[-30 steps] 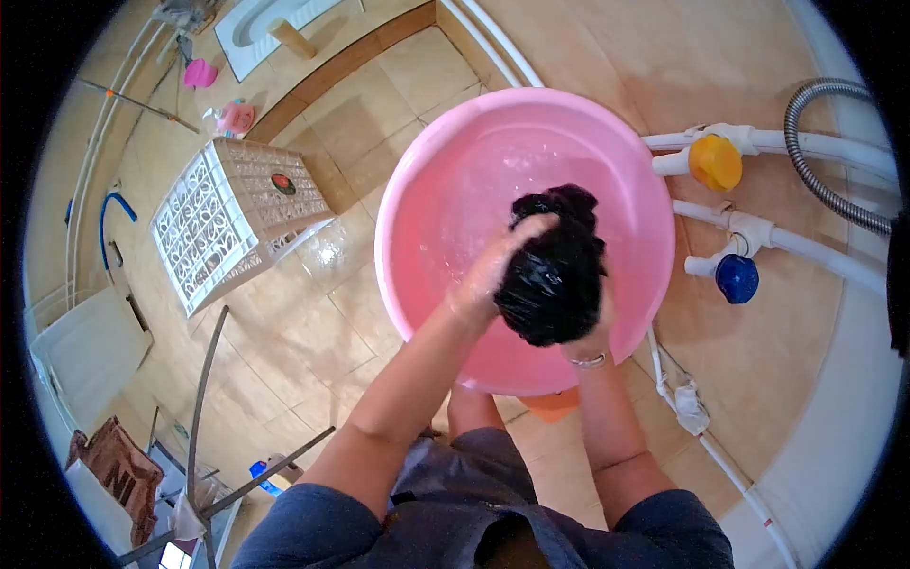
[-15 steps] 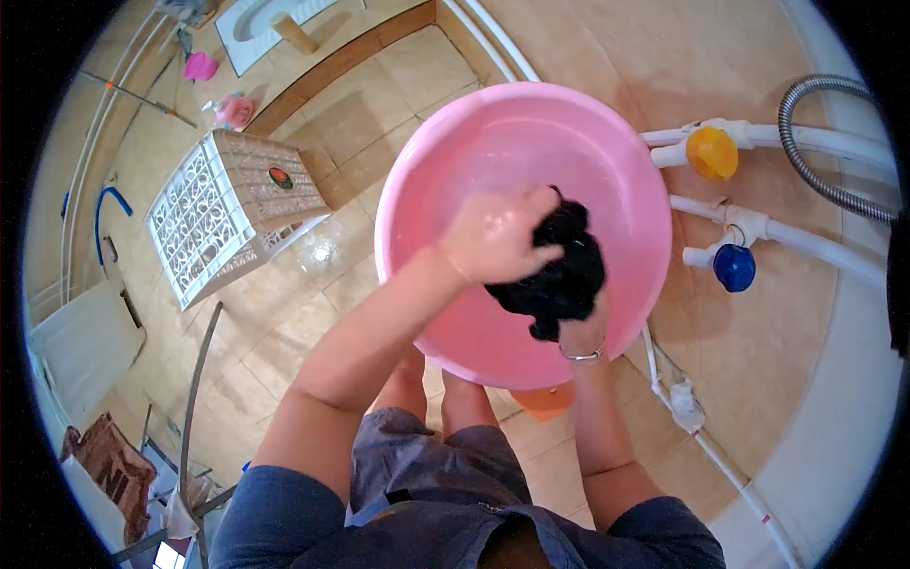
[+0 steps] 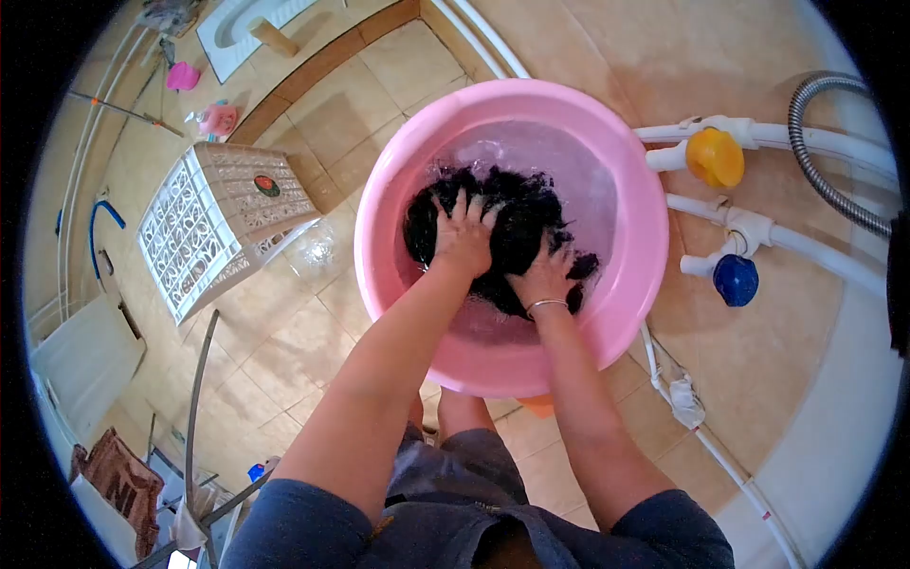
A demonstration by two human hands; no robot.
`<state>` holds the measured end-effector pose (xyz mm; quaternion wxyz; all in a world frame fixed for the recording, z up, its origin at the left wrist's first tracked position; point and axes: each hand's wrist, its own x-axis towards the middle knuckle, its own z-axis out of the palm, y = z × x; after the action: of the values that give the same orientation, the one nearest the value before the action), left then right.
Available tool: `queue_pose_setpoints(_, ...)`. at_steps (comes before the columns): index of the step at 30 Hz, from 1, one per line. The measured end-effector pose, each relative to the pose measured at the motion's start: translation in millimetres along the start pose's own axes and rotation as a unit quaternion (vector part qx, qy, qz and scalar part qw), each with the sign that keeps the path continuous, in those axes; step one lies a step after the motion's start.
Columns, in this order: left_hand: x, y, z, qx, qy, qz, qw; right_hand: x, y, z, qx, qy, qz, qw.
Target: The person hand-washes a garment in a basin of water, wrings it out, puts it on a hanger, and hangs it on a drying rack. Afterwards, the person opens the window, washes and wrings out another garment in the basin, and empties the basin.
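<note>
A large pink basin (image 3: pixel 637 313) with water in it stands in front of me. Spread out in the water lies a black piece of wet fabric (image 3: pixel 519 228); its exact kind does not show. My left hand (image 3: pixel 464 237) presses flat on the fabric, fingers spread. To its right and slightly nearer, my right hand (image 3: pixel 548 277) also lies on the cloth with fingers apart, a bracelet (image 3: pixel 547 303) at its wrist. Neither hand grips the cloth; parts of the fingertips sink into its folds.
On the left stands a white lattice plastic stool (image 3: pixel 227 213), with a pink bottle (image 3: pixel 218 119) behind it. Right of the basin, white wall pipes carry a yellow valve (image 3: pixel 715 157) and a blue valve (image 3: pixel 736 280). A metal shower hose (image 3: pixel 806 119) hangs at far right.
The black fabric was bunched up between both hands above the basin. Now it is spread in the water, and both hands have let go and lie flat on it.
</note>
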<state>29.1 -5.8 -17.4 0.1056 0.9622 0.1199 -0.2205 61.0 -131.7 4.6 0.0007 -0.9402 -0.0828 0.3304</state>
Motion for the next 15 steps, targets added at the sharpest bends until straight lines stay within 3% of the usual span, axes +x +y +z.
queue_pose_setpoints(1,13,-3,11,0.0,-0.001,0.001,1.0,7,-3,10,-0.046,0.01,0.015,0.999)
queue_pose_setpoints(3,35,-7,29,-0.049,-0.129,0.029,0.99,23,3,21,-0.094,0.019,0.032,0.995)
queue_pose_setpoints(5,19,-6,-32,-0.037,-0.095,0.073,0.992,31,11,29,-0.161,0.005,0.028,0.986)
queue_pose_setpoints(6,16,-3,-49,-0.016,-0.134,0.076,0.988,31,14,28,-0.204,0.065,-0.005,0.977)
queue_pose_setpoints(7,14,-2,-55,0.004,-0.172,0.077,0.982,35,21,29,-0.204,0.063,-0.006,0.977)
queue_pose_setpoints(8,35,-6,18,0.05,-0.155,0.099,0.982,40,31,31,-0.228,0.075,-0.06,0.969)
queue_pose_setpoints(9,28,-6,13,0.05,-0.154,0.098,0.982,45,36,30,-0.251,0.089,-0.113,0.957)
queue_pose_setpoints(10,19,-6,1,-0.046,-0.095,0.056,0.993,30,15,-27,-0.211,-0.107,-0.131,0.963)
queue_pose_setpoints(11,12,-6,-6,-0.143,-0.035,0.015,0.989,34,26,-29,-0.212,-0.106,-0.132,0.963)
queue_pose_setpoints(13,3,-9,-5,-0.148,-0.068,0.013,0.987,38,52,-37,0.093,-0.146,-0.219,0.96)
queue_pose_setpoints(15,-10,-9,-13,-0.175,-0.115,-0.001,0.978,32,60,-44,0.307,-0.166,-0.15,0.925)
